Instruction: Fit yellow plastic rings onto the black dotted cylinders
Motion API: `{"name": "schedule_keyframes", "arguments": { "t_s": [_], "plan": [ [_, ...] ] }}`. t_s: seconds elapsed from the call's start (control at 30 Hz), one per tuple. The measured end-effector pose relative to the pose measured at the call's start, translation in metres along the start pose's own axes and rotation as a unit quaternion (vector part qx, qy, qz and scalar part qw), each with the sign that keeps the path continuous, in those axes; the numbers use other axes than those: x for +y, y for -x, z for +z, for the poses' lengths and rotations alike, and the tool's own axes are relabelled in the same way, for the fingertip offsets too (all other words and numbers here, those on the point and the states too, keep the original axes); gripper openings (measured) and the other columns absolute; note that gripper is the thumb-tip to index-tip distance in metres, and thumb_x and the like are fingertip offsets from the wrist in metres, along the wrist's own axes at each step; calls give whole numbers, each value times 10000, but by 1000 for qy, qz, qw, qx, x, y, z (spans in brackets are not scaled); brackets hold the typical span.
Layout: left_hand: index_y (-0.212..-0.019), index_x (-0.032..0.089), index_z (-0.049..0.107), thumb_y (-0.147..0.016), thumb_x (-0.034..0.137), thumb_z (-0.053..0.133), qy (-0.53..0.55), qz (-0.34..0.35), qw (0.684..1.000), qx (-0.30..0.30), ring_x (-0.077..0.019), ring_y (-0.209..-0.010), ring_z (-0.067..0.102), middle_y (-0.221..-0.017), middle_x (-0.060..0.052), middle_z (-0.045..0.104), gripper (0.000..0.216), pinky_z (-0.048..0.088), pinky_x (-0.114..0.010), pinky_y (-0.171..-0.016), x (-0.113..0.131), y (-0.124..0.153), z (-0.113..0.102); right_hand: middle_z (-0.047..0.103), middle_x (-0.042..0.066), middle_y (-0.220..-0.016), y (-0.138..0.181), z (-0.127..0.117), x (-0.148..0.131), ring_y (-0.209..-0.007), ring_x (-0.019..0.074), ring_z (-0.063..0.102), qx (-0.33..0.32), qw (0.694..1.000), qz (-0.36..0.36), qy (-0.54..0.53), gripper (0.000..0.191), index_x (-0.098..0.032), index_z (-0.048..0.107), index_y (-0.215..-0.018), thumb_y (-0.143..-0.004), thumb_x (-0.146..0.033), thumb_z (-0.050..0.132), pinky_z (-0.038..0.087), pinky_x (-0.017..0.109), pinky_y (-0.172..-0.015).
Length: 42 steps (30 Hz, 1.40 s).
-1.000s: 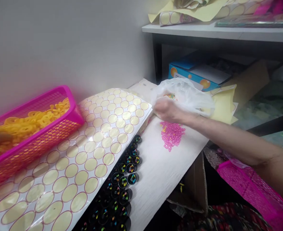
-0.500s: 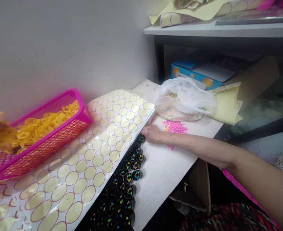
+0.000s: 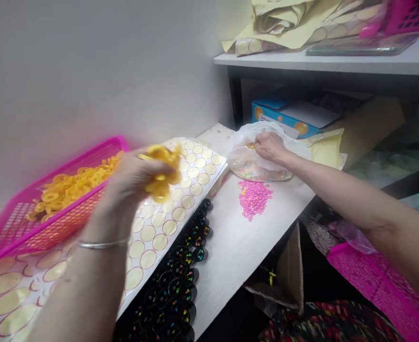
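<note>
My left hand (image 3: 131,183) is raised over the sticker sheet (image 3: 166,213) with a handful of yellow rings (image 3: 161,171) clutched in it; the hand is blurred. A pink basket (image 3: 27,228) of more yellow rings (image 3: 70,183) lies to its left. My right hand (image 3: 270,145) reaches into a clear plastic bag (image 3: 262,152) of small coloured pieces at the back of the board; whether the fingers hold anything there is hidden. A heap of small pink rings (image 3: 254,199) lies just in front of the bag.
Rows of black caps with coloured dots (image 3: 181,280) lie under the sheet's right edge on the white board (image 3: 238,247). A blue box (image 3: 284,111) sits under a shelf (image 3: 323,59) stacked with yellow paper. Another pink basket (image 3: 380,285) is low on the right.
My left hand has come out of the basket with yellow rings and moved right over the sheet. My right hand went from the sheet's edge back up into the plastic bag.
</note>
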<state>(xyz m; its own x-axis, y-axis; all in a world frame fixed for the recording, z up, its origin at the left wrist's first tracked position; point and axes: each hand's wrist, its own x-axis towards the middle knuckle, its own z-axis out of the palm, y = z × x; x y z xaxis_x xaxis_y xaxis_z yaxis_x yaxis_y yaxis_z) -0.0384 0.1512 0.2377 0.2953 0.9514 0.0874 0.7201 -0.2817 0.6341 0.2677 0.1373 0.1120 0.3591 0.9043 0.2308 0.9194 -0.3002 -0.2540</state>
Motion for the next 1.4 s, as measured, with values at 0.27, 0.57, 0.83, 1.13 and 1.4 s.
{"name": "schedule_keyframes", "arguments": {
  "t_s": [0.27,0.57,0.83,1.13,1.4],
  "plan": [
    [-912,176,693,-489,155,634,-64,-20,991,-118,-159,-689,578,-829,-29,621,428,451,-255,-607,-6,26,142,661,152,-871,-5,12,-1,-811,232,606,-85,996,21,13,282,-96,639,-925,-695,-120,478,426,277,-632],
    [-878,197,692,-608,207,619,-139,-11,986,-87,-171,-793,594,-912,-50,580,279,452,-266,-738,-13,77,159,623,56,-868,37,13,-34,-823,167,527,-113,929,-343,-82,217,-158,605,-771,-764,-102,395,373,256,-673],
    [-824,183,680,-589,111,583,-104,-26,994,-38,-149,-761,576,-889,-46,561,264,460,-254,-719,-27,118,167,598,51,-929,62,64,-73,-888,172,469,-198,807,-546,-113,170,-164,576,-755,-766,-81,429,341,285,-736],
    [-872,186,676,-581,142,589,-88,-42,995,-37,-156,-778,583,-934,-48,561,307,466,-268,-750,-39,114,167,591,51,-859,70,73,-89,-846,202,420,-173,809,-560,-37,145,-167,594,-801,-793,-150,450,297,339,-751],
    [-841,189,679,-568,118,574,-99,-36,994,-32,-162,-794,574,-889,-47,558,300,458,-253,-722,-37,109,171,596,113,-886,60,79,-64,-871,221,443,-114,916,-383,-31,237,-117,628,-880,-812,-152,404,316,345,-767]
  ]
}}
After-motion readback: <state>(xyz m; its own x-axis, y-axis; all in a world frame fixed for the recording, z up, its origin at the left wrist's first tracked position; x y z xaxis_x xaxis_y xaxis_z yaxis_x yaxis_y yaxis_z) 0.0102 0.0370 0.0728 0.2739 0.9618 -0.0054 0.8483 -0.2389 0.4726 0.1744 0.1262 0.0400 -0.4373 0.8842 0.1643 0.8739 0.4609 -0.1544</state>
